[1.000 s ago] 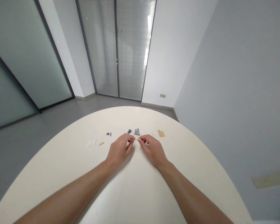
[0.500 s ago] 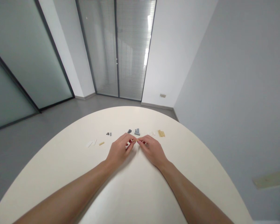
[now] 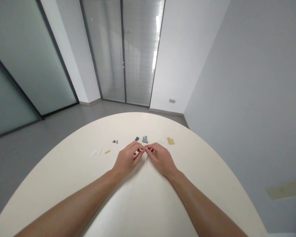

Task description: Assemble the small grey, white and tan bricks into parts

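Observation:
My left hand (image 3: 127,158) and my right hand (image 3: 162,159) meet fingertip to fingertip over the middle of the table. Both are closed in a pinch on a small tan piece (image 3: 142,150), mostly covered by the fingers. Just beyond the fingertips lie light grey toy bricks (image 3: 145,139) and a few dark grey bricks (image 3: 137,139). A tan brick (image 3: 107,151) rests to the left of my left hand. Past my right hand are small white pieces (image 3: 160,141) and a cluster of tan bricks (image 3: 170,141).
The round white table (image 3: 148,204) carries both forearms. At its left lie thin white pieces (image 3: 95,152), a small dark piece (image 3: 113,141) and a small grey piece (image 3: 117,142). A glass partition (image 3: 138,52) and a grey wall (image 3: 256,82) stand beyond the table.
My fingertips have shifted slightly around the small tan piece, which shows less than before. The pieces on the table lie where they were.

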Demonstrator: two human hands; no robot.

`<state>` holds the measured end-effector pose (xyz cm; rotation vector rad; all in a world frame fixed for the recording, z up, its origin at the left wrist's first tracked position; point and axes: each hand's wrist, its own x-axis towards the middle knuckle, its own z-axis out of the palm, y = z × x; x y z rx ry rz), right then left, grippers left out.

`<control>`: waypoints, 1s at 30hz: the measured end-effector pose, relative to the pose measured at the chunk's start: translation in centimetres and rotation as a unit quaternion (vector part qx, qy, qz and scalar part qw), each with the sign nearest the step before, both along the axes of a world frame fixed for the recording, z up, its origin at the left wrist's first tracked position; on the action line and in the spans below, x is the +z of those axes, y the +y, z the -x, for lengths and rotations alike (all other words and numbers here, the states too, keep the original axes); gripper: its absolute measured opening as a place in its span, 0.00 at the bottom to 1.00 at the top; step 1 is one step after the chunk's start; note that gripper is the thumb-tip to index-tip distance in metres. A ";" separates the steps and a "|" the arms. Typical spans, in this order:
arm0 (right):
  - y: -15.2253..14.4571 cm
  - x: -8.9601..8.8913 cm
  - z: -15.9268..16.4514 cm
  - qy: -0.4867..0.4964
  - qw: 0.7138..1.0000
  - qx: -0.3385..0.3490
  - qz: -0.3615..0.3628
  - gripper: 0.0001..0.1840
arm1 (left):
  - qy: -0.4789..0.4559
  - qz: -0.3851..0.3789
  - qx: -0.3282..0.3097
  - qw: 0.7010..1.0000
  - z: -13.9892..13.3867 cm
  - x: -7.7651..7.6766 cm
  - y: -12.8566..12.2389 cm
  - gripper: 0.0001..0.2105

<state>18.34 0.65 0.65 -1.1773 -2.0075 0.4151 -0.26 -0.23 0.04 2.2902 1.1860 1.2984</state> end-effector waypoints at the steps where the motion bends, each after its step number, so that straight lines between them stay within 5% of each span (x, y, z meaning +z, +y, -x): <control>1: 0.0 0.0 0.0 0.000 1.000 -0.002 -0.001 0.08 | -0.001 -0.001 0.001 1.000 0.0 0.0 0.0 0.05; 30: 0.0 0.1 -0.1 0.018 1.000 -0.018 -0.010 0.05 | 0.008 0.040 0.064 0.997 0.1 -0.1 0.0 0.05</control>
